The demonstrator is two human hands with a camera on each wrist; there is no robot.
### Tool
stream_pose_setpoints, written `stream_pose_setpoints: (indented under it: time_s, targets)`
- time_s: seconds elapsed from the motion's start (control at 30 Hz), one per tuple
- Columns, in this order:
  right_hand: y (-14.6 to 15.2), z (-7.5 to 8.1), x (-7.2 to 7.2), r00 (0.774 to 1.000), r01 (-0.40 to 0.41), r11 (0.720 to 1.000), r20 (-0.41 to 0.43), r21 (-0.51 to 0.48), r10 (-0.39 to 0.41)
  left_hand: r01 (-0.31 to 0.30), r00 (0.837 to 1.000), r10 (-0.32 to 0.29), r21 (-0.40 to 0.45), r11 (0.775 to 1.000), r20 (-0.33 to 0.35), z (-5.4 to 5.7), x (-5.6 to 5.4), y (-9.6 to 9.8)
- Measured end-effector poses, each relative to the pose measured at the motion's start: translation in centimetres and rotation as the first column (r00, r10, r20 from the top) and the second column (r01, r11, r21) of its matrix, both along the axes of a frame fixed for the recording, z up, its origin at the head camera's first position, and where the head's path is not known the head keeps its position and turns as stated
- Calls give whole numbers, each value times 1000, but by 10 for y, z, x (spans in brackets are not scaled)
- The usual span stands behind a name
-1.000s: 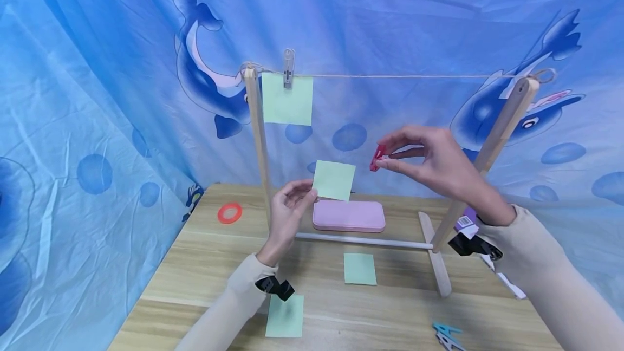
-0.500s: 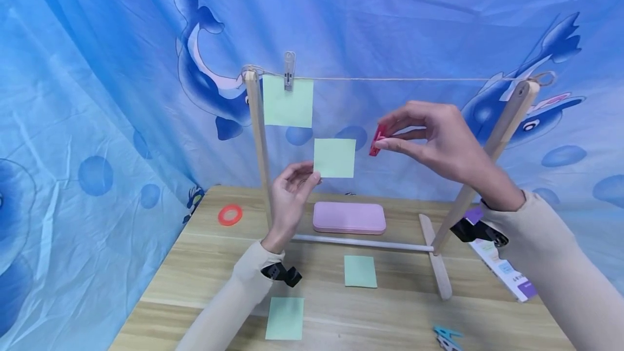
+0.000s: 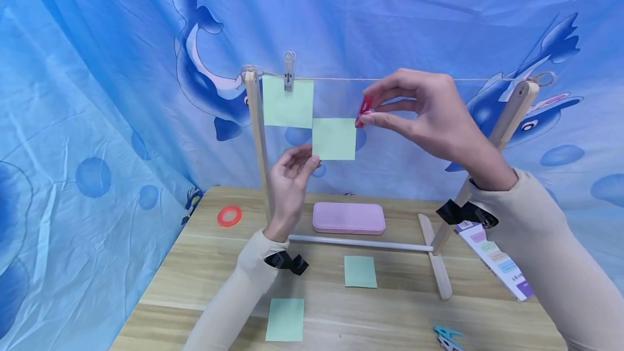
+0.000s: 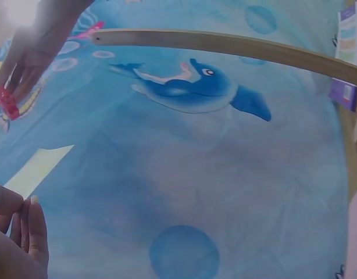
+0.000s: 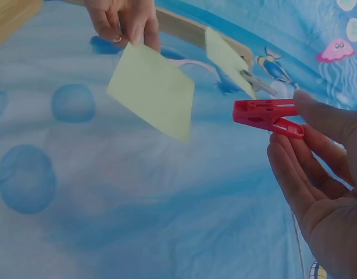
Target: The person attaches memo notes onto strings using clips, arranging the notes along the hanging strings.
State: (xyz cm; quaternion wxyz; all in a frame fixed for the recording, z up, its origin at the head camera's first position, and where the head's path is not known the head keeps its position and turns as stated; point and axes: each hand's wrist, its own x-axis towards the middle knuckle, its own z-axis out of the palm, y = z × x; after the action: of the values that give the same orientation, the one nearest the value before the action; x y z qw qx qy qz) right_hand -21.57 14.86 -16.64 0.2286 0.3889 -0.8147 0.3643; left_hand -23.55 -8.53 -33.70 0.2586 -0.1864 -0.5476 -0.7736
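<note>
A green sticky note [image 3: 334, 140] is pinched at its lower left corner by my left hand [image 3: 291, 188], below the string [image 3: 341, 78]. My right hand [image 3: 424, 115] holds a red clothespin [image 3: 364, 111] between thumb and fingers, close to the note's upper right corner. The right wrist view shows the red clothespin [image 5: 268, 116] apart from the note [image 5: 155, 90]. Another green note [image 3: 287, 102] hangs on the string at the left under a grey clothespin [image 3: 290, 71]. In the left wrist view, the held note [image 4: 39, 171] is seen nearly edge-on.
Two wooden posts [image 3: 514, 110] carry the string. On the table [image 3: 195, 297] lie a pink case [image 3: 348, 218], two green notes [image 3: 360, 272] [image 3: 285, 319], a red ring [image 3: 229, 215], blue and grey clothespins [image 3: 447, 336], and a printed package [image 3: 494, 261] at the right.
Both hands have risen toward the string, carrying the note and the red clothespin. The note has straightened from a slight tilt, and the clothespin has come leftward, nearer to it.
</note>
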Motion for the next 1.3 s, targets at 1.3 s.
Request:
stream_pose_setpoints:
  time_s: [1.3]
  targets:
    - [-50,47,-35,979,30,984,-192,-175,-64,-14,994,28,132,991,-109,44,-11,11]
